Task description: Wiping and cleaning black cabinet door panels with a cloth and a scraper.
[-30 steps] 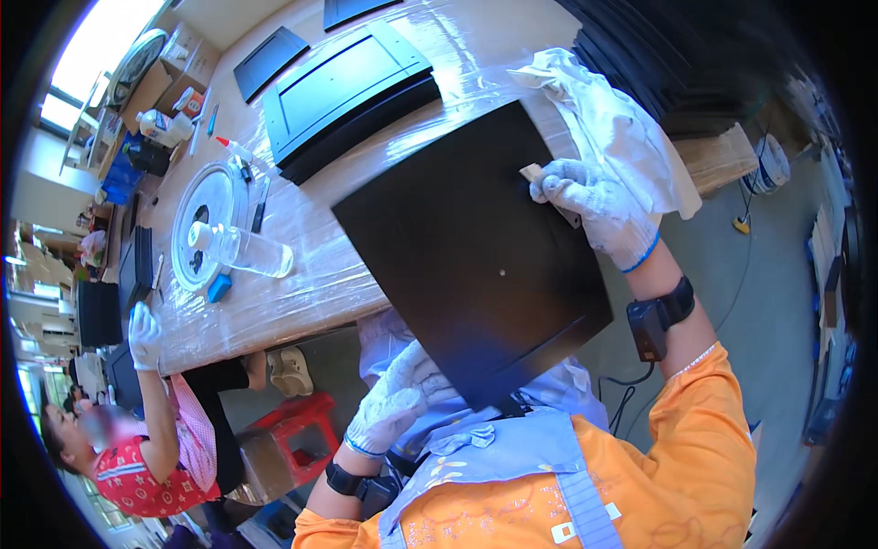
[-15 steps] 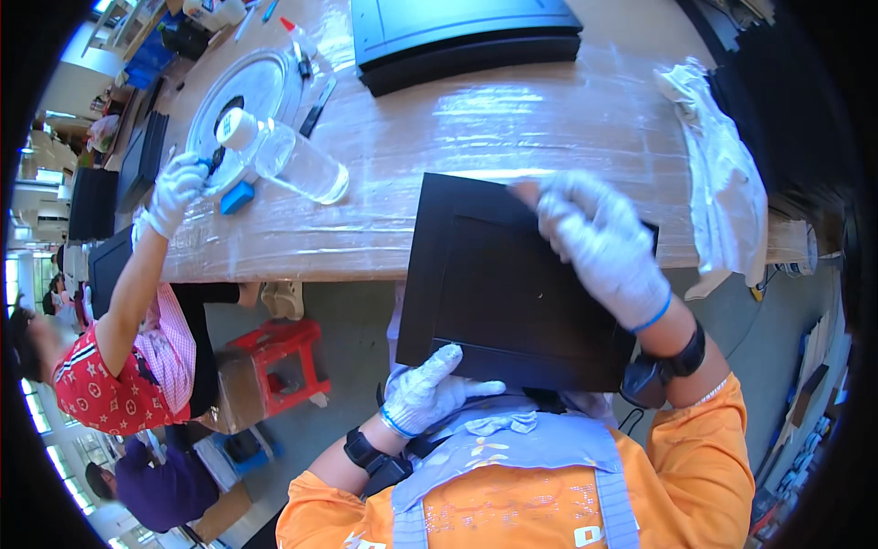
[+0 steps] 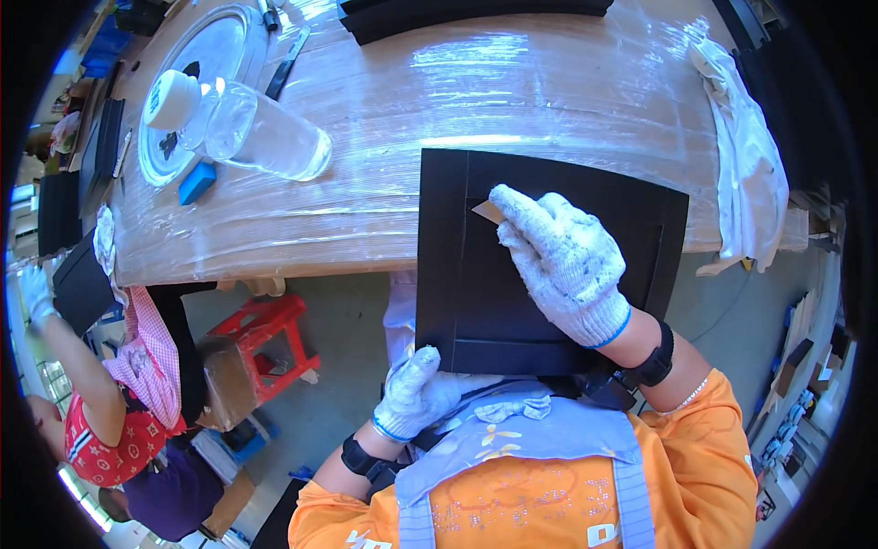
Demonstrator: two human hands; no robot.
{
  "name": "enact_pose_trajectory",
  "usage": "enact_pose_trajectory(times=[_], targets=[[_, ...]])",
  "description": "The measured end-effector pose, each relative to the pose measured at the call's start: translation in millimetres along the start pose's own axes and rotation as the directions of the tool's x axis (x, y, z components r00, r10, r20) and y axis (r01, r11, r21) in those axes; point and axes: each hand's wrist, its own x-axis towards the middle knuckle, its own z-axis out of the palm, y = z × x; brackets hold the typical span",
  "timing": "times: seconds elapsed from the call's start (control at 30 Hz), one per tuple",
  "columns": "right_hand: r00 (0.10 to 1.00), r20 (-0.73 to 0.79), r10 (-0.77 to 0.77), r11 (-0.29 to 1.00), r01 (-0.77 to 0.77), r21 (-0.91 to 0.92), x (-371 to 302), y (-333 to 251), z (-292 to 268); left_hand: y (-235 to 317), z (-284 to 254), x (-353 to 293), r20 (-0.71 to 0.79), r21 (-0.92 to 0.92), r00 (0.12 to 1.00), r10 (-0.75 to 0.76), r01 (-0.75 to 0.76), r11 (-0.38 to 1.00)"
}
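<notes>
A flat black panel (image 3: 448, 274) with a raised rectangular border leans between my lap and the table edge. My left hand (image 3: 419, 401), in a white knitted glove, grips its lower left corner, the thumb upright at the edge and the other fingers partly hidden beneath it. Over the panel's middle is my gloved right hand (image 3: 569, 265), its fingers pressed together on a small thin tan piece (image 3: 487, 212) that looks like folded sandpaper. The tip of that piece sticks out by the fingertips, close to the panel's inner border.
On the film-wrapped table (image 3: 366, 210) stand a clear bottle (image 3: 274, 137), a round tray (image 3: 256, 41), a blue block (image 3: 197, 183) and a cutter knife (image 3: 288, 64). Black panels (image 3: 476, 20) are stacked at the back; a white cloth (image 3: 745, 156) lies right. A co-worker (image 3: 114, 421) and red stool (image 3: 297, 339) are left.
My right hand has moved left and down across the panel with the tan piece. The panel appears turned slightly. The co-worker's gloved hand has left the tray and is now lower at the far left.
</notes>
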Motion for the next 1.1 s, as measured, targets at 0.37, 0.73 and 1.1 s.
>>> enact_pose_trajectory(times=[0.37, 0.73, 1.1], targets=[[0.999, 0.015, 0.028, 0.996, -0.027, -0.079, 4, -7, 2, 26, 10, -5, -0.393, 0.344, 0.911, 0.124, 0.021, 0.939], [0.999, 0.012, -0.043, 0.987, 0.044, -0.156, 3, -4, 9, 36, 7, -2, -0.422, 0.382, 0.905, 0.055, 0.122, 0.916], [0.991, -0.010, -0.135, 0.981, 0.132, -0.140, 6, 2, 8, 28, 9, -2, -0.364, 0.445, 0.923, 0.123, 0.056, 0.894]])
